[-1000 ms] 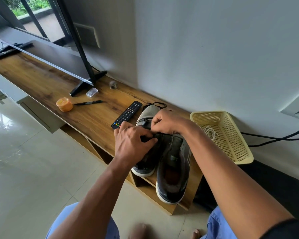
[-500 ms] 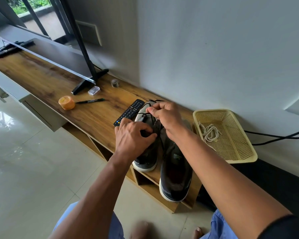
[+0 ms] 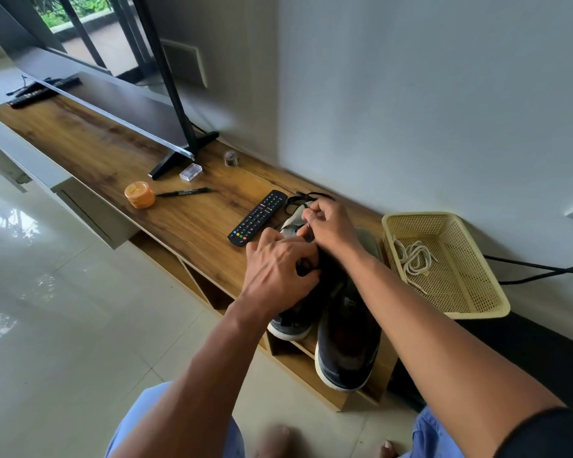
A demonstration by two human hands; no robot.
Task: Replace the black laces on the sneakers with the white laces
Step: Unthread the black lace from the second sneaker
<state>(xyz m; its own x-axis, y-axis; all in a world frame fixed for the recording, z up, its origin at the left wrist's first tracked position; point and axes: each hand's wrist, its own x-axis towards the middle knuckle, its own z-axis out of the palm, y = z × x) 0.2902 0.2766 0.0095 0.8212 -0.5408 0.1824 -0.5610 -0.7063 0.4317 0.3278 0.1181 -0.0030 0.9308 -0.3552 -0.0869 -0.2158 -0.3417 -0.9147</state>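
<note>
I am unlacing the left sneaker (image 3: 295, 312), which lies just left of the yellow basket (image 3: 477, 302). My right hand (image 3: 331, 226) pinches the black lace (image 3: 306, 196); my left hand (image 3: 278, 269) grips the shoe's throat. Next I judge: draw the lace free, then fetch the white laces (image 3: 414, 259) inside that basket.

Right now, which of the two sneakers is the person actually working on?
The left sneaker, next to the remote. The left hand and right hand are both on it; the right sneaker lies untouched.
</note>
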